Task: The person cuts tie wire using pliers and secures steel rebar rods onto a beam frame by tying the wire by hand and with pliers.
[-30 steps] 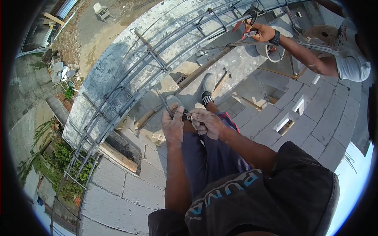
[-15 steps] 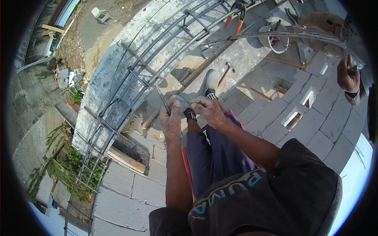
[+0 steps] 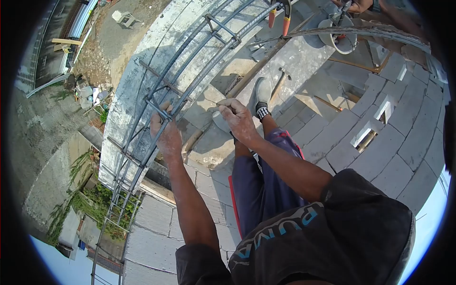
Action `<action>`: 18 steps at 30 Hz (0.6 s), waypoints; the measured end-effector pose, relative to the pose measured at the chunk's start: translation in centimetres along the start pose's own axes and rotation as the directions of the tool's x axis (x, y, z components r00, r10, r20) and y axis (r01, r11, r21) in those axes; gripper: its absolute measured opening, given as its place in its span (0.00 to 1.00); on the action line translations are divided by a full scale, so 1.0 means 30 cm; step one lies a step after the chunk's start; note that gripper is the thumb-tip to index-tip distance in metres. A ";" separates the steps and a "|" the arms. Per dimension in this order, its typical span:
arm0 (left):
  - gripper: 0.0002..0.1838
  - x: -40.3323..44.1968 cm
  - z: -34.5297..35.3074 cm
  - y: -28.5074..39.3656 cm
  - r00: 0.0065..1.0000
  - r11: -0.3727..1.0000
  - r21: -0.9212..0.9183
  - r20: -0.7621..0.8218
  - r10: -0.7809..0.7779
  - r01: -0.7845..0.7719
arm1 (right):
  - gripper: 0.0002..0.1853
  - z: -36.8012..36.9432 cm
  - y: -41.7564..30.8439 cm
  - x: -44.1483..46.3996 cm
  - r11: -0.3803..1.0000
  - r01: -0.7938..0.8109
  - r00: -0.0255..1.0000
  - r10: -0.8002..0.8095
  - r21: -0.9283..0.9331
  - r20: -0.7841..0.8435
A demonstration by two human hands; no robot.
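Curved along the wall top runs a rebar cage (image 3: 190, 88) of long steel bars with square stirrups. My left hand (image 3: 168, 140) reaches into it, fingers curled around a bar beside a stirrup; the steel partly hides them. To the right of the cage, my right hand (image 3: 240, 121) is closed in a pinch, with a small dark end of thin tie wire (image 3: 219, 105) showing at its fingertips. Most of that wire is too fine to make out. Pincers with orange-red handles (image 3: 286, 23) hang on the cage farther up.
A hammer (image 3: 280, 83) lies beside my shoe (image 3: 262, 92) on the concrete ledge. A white bucket (image 3: 339, 45) holds tools, with another person's hand (image 3: 351, 5) over it. Pale block walls (image 3: 399, 114) surround me; the ground lies far below on the left.
My hands have parted: the left has moved left onto the rebar cage, while the right stays pinched near its former place. The other person's hand has moved up to the bucket.
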State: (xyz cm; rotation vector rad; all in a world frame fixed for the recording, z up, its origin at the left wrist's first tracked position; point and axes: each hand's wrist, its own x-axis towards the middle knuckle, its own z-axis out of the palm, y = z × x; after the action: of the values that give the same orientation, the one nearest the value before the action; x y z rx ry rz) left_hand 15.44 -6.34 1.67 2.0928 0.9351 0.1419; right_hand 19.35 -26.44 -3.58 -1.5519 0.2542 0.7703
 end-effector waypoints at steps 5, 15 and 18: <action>0.15 0.047 0.007 -0.045 0.986 0.974 -0.162 0.071 -0.152 0.161 | 0.10 0.101 0.019 -0.021 0.925 -0.155 0.987 0.157 0.348 0.022; 0.20 -0.243 -0.043 0.001 0.853 0.816 -0.257 0.223 -0.471 0.518 | 0.13 0.148 -0.007 0.018 0.844 -0.231 0.971 0.227 0.485 0.069; 0.20 -0.391 -0.031 0.085 0.791 0.787 -0.297 0.499 -0.355 0.540 | 0.13 0.096 0.023 -0.007 0.839 -0.259 0.965 0.210 0.479 0.155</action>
State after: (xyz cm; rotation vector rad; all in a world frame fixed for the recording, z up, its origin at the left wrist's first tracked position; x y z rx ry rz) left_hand 8.12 -14.52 6.60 1.3575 1.0087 -0.3271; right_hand 17.87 -23.88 -3.87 -1.0001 0.5367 0.8867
